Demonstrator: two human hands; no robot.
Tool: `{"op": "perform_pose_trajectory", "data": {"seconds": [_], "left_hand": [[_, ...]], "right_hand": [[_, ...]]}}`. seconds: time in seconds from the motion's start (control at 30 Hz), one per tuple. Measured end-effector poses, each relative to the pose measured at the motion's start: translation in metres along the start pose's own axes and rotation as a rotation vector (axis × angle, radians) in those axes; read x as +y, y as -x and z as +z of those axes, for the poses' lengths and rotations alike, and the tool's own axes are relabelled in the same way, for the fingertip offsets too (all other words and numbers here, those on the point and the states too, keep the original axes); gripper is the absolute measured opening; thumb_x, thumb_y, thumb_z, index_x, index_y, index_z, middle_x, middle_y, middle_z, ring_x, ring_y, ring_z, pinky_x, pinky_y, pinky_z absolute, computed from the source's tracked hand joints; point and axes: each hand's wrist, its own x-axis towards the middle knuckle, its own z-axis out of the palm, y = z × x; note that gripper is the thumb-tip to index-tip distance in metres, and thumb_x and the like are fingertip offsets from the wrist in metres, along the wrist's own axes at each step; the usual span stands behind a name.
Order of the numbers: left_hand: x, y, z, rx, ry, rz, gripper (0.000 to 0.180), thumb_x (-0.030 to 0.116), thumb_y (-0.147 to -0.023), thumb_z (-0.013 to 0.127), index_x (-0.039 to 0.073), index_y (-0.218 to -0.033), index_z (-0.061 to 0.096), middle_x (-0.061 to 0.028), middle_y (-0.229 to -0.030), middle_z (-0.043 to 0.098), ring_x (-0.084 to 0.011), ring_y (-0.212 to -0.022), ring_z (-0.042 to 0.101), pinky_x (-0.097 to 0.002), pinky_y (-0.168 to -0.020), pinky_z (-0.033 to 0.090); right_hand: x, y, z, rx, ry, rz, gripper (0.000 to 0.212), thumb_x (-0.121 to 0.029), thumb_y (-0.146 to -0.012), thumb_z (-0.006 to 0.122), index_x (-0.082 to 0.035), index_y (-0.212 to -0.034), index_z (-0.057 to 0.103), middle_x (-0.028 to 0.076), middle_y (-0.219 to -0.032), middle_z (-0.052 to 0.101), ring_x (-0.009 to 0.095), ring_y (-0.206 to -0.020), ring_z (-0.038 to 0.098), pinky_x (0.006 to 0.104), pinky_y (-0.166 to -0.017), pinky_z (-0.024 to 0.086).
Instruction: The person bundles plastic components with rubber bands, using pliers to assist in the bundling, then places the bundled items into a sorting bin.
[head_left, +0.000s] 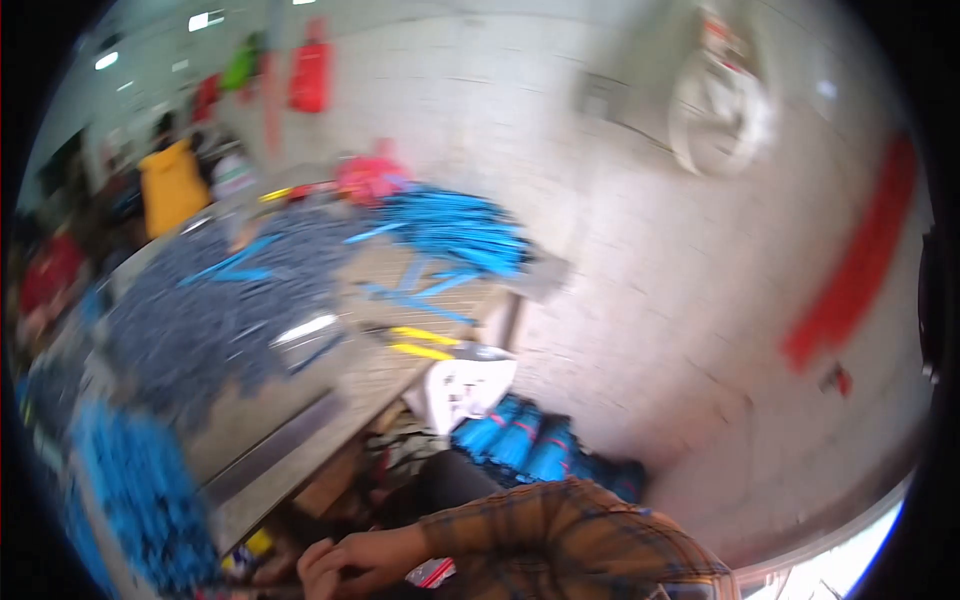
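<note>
My right hand [362,562] is low in the picture, at the end of a brown plaid sleeve [560,535]. Its fingers are curled in and partly smeared by motion; whatever they hold, if anything, is hidden. Close by is a small red-and-white striped piece [432,572], just below the wrist. No part of my left hand can be made out. Above my hand is the edge of a worktable [385,385], with yellow-handled pliers or cutters [425,343] on it. A heap of dark grey strips [215,305] covers much of the tabletop.
Blue strips [450,230] are piled at the table's far corner. Blue bundles [525,440] stand between table and wall; another blue stack [145,495] is at the lower left. A white paper [470,388] hangs at the table's corner. A yellow-covered chair [172,185] and blurred people are farther left.
</note>
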Motion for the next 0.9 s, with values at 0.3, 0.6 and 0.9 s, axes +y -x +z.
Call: {"op": "perform_pose_trajectory", "data": {"seconds": [0.3,0.6,0.9], "left_hand": [[0.046,-0.051,0.159,-0.810,0.282,-0.545,0.035,0.025,-0.092,0.045,-0.005,-0.108,0.054,-0.0195,-0.103,0.056,-0.0253,-0.094,0.055,-0.0372,-0.084,0.042],[-0.004,-0.023,0.164,-0.873,-0.055,-0.690,0.033,0.029,-0.091,0.050,0.001,-0.109,0.056,-0.0114,-0.101,0.059,-0.0194,-0.085,0.056,-0.0351,-0.076,0.044],[-0.077,0.030,0.104,-1.114,-0.144,-0.822,0.038,0.032,-0.089,0.053,0.004,-0.114,0.054,-0.0099,-0.109,0.056,-0.0207,-0.090,0.055,-0.0343,-0.079,0.044]], "right_hand": [[-0.002,0.279,-0.066,1.113,0.221,0.322,0.028,-0.011,-0.081,0.054,-0.005,-0.108,0.048,0.006,-0.075,0.057,0.015,-0.070,0.059,0.0292,-0.062,0.050],[-0.190,0.602,-0.041,2.867,0.963,-0.059,0.038,-0.023,-0.090,0.048,-0.005,-0.122,0.036,0.006,-0.072,0.051,0.012,-0.048,0.046,0.0264,-0.042,0.039],[-0.224,0.634,-0.046,2.841,0.881,0.015,0.028,-0.033,-0.091,0.046,-0.006,-0.088,0.050,0.001,-0.056,0.043,0.011,-0.039,0.039,0.0262,-0.036,0.031]]}}
